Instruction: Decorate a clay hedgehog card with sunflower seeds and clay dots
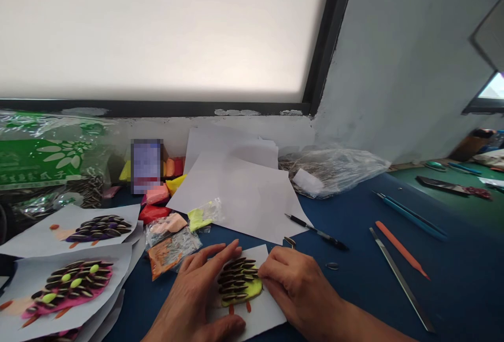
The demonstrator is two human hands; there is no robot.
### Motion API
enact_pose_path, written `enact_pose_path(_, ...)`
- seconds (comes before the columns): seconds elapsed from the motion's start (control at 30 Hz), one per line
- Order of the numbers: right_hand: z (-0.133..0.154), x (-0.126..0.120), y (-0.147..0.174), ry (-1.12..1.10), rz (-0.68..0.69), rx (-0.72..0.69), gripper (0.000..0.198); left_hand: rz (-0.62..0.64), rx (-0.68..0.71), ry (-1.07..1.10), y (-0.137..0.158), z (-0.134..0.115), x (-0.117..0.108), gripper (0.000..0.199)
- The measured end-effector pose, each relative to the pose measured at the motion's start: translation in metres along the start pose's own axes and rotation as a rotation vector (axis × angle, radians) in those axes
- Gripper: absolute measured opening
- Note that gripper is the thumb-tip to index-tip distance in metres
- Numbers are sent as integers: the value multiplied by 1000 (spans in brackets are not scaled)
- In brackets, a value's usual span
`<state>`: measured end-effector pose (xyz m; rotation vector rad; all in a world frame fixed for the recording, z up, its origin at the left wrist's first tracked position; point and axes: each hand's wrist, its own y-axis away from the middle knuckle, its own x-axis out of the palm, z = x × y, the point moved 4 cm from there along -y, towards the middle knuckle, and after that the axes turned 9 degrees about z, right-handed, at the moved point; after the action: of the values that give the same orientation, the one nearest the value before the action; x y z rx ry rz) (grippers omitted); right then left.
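Note:
A white card (262, 326) bears a hedgehog-like figure of yellow-green clay (255, 288) with small orange legs. Rows of striped sunflower seeds (237, 274) are stuck into the clay. My left hand (200, 289) lies along the card's left side, thumb and fingers apart around the figure. At the figure's right edge, my right hand (297, 281) has thumb and forefinger pinched together on a sunflower seed, mostly hidden by the fingertips. Two loose seeds lie nearby, one seed (332, 266) right of my right hand and another seed (290, 242) above it.
Finished-looking seed hedgehog cards (118, 258) are stacked at left. Behind them sit a green seed bag (35, 156) and clay packets (169, 253). White sheets (244, 195), a black pen (317, 232), an orange clay tool (401, 250), a metal strip (401, 279) and a blue tool (409, 215) lie around.

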<state>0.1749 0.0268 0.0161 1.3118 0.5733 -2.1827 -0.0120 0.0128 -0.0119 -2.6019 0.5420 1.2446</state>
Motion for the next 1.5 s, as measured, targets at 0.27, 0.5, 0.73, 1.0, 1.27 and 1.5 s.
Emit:
enact_pose_path(0.27,2,4,-2,91,50,2,19,-3,-12,-4,-1,1,1,83)
enact_pose_path(0.5,2,5,-4,145,82,5,18,8,-14,6,0,1,1,84)
enact_pose_path(0.73,-1,-13,-1,100,6,13,19,-3,-15,-2,0,2,1,82)
enact_pose_path(1.0,-35,-52,-11,227,5,269,17,-31,32,-38,1,5,1,83)
enact_pose_path(1.27,-43,-53,-10,222,133,366,14,-27,22,-32,2,2,-1,82)
enact_pose_path(1.5,-46,-39,-14,220,138,346,11,-22,-21,-32,2,1,-1,79)
